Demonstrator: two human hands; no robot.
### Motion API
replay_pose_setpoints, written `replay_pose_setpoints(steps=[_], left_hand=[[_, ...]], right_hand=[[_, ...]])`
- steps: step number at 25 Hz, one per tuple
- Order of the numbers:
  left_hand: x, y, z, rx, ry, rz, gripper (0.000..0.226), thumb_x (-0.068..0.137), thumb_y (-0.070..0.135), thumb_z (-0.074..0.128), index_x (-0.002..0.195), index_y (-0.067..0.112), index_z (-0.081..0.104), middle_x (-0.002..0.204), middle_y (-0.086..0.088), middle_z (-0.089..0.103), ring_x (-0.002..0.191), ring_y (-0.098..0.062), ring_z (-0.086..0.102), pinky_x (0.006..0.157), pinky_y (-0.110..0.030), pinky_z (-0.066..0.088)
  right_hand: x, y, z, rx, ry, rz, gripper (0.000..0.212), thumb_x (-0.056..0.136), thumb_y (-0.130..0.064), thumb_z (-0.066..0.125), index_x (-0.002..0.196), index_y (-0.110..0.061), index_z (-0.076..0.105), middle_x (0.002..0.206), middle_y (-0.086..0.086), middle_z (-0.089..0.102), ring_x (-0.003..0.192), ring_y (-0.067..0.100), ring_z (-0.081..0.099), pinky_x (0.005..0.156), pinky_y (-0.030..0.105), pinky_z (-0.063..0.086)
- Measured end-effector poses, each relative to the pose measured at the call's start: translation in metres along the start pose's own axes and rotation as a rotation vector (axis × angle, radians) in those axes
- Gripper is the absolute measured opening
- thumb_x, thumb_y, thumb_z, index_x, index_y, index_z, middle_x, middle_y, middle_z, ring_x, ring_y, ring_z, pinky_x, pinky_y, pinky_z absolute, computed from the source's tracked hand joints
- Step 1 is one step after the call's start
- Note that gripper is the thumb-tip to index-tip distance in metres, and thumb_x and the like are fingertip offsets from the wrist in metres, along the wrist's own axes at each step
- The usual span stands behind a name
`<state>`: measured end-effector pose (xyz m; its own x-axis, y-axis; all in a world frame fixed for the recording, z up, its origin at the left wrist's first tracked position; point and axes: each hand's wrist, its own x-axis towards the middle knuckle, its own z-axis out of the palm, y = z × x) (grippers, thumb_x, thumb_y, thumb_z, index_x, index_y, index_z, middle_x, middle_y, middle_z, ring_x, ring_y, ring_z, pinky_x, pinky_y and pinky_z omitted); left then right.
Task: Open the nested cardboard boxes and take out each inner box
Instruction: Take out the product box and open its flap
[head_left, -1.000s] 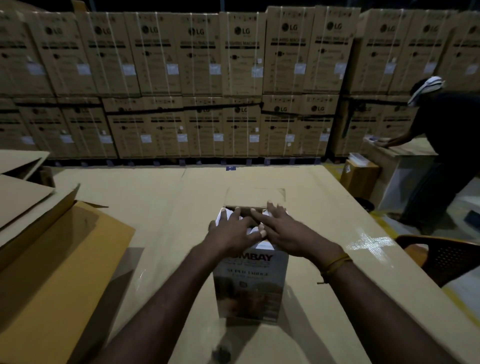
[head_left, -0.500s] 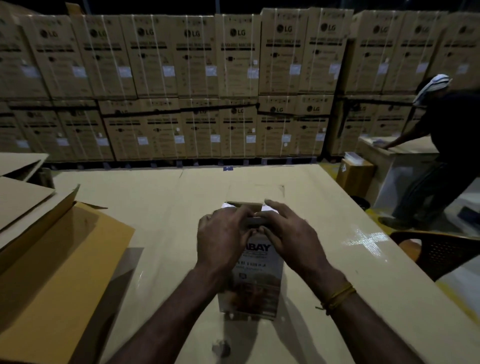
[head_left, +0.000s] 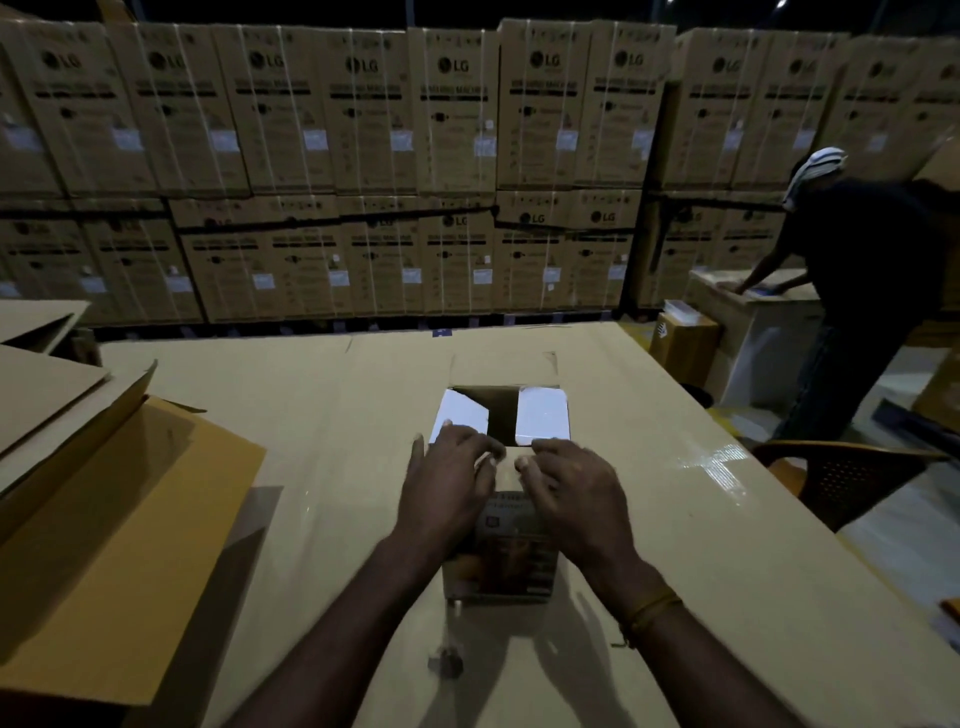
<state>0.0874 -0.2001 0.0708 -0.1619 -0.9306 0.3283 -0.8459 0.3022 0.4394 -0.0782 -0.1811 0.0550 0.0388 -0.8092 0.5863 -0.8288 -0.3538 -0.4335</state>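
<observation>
Head view, single entry.

Item 1: printed carton (head_left: 501, 561), upright on the cardboard-covered worktop (head_left: 649, 519), near the front edge and straight before the wearer. Its top is open: the far tuck flap (head_left: 504, 370) stands back, two white side flaps (head_left: 543, 418) lie spread left and right, and the mouth between them is dark. Whether an inner box sits inside cannot be told.

Item 2: left hand (head_left: 449, 483), fingers loosely bent, resting on the near top edge and the left white flap. Its grip is not closed on anything; it presses, probably to keep that flap out of the way.

Item 3: right hand (head_left: 569, 488), mirrored on the near edge beside the right flap, fingers curled, clamping nothing. The two hands lie close together, apparently bracing the carton upright and holding the mouth wide for a reach inside.

Item 4: large open brown carton (head_left: 104, 509), at the left of the worktop, flaps raised. Probably an outer shell set aside, well apart from the work.

Item 5: small dark object (head_left: 445, 664) on the worktop in front of the carton; identity unclear.

Item 6: stacked shipping cartons (head_left: 452, 156), forming a wall behind the worktop.

Item 7: second person (head_left: 857, 291), far right, bent over another bench, uninvolved.

Status, judged: flaps opened; inner contents not yet taken out.
</observation>
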Motion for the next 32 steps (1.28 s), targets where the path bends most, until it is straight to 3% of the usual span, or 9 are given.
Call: replay_pose_setpoints(steps=[2,5,8,12,15,18,23,28,32], left_hand=[[0.006,0.001,0.007,0.07,-0.031,-0.015,0.034,0.102,0.031,0.041,0.132,0.038,0.055,0.15,0.002,0.04,0.15,-0.021,0.016,0.116,-0.048,0.021],[0.018,0.003,0.007,0.176,-0.143,-0.117,0.044,0.102,0.038,0.031,0.144,0.045,0.04,0.164,-0.005,0.012,0.152,-0.029,0.001,0.116,-0.054,0.021],[0.037,0.006,-0.004,0.189,-0.254,-0.22,0.046,0.101,0.038,0.03,0.146,0.046,0.036,0.164,-0.006,0.001,0.15,-0.038,0.0,0.112,-0.06,0.021],[0.052,0.019,-0.019,0.249,-0.298,-0.281,0.044,0.101,0.035,0.036,0.144,0.039,0.041,0.162,-0.009,0.01,0.139,-0.041,0.027,0.103,-0.047,0.038],[0.051,0.023,-0.02,0.308,-0.287,-0.241,0.047,0.102,0.034,0.036,0.149,0.035,0.036,0.162,-0.012,0.016,0.143,-0.036,0.029,0.102,-0.045,0.041],[0.049,0.027,-0.017,0.341,-0.3,-0.269,0.05,0.1,0.039,0.039,0.15,0.033,0.033,0.161,-0.016,0.015,0.139,-0.043,0.034,0.102,-0.049,0.043],[0.051,0.028,-0.014,0.353,-0.292,-0.241,0.052,0.099,0.038,0.04,0.15,0.029,0.031,0.158,-0.019,0.02,0.146,-0.05,0.006,0.113,-0.06,0.024],[0.058,0.03,-0.01,0.346,-0.31,-0.233,0.05,0.093,0.033,0.051,0.142,0.03,0.039,0.151,-0.016,0.029,0.137,-0.045,0.028,0.108,-0.051,0.033],[0.065,0.036,-0.013,0.418,-0.213,-0.182,0.046,0.09,0.028,0.059,0.135,0.024,0.047,0.14,-0.012,0.04,0.128,-0.036,0.038,0.1,-0.05,0.042]], right_hand=[[0.018,-0.012,0.002,-0.108,0.007,0.071,0.022,0.096,-0.03,0.061,0.096,-0.017,0.078,0.109,0.004,0.069,0.092,0.029,0.066,0.079,0.038,0.05],[0.047,-0.02,0.007,-0.275,-0.183,0.279,0.035,0.097,-0.039,0.051,0.127,-0.027,0.064,0.135,0.006,0.052,0.115,0.031,0.053,0.092,0.039,0.042],[0.072,-0.028,0.011,-0.264,-0.308,0.417,0.047,0.098,-0.043,0.048,0.14,-0.024,0.047,0.141,0.013,0.04,0.122,0.038,0.046,0.098,0.046,0.039],[0.101,-0.039,0.01,-0.253,-0.373,0.496,0.051,0.096,-0.042,0.054,0.141,-0.02,0.046,0.146,0.019,0.035,0.126,0.05,0.045,0.104,0.056,0.042],[0.112,-0.04,0.011,-0.244,-0.403,0.521,0.054,0.095,-0.038,0.057,0.142,-0.015,0.045,0.149,0.023,0.032,0.125,0.049,0.05,0.102,0.056,0.046],[0.115,-0.037,0.015,-0.232,-0.399,0.521,0.049,0.095,-0.03,0.054,0.14,-0.012,0.045,0.148,0.024,0.033,0.122,0.045,0.054,0.101,0.051,0.048],[0.114,-0.035,0.016,-0.302,-0.406,0.512,0.046,0.098,-0.027,0.048,0.141,-0.013,0.046,0.148,0.024,0.035,0.122,0.041,0.055,0.096,0.045,0.05],[0.105,-0.038,0.014,-0.39,-0.415,0.478,0.046,0.102,-0.03,0.044,0.146,-0.016,0.041,0.156,0.025,0.024,0.135,0.044,0.039,0.1,0.053,0.048],[0.09,-0.036,0.016,-0.429,-0.292,0.349,0.044,0.104,-0.018,0.038,0.147,-0.025,0.039,0.16,0.018,0.015,0.14,0.037,0.03,0.095,0.051,0.05]])
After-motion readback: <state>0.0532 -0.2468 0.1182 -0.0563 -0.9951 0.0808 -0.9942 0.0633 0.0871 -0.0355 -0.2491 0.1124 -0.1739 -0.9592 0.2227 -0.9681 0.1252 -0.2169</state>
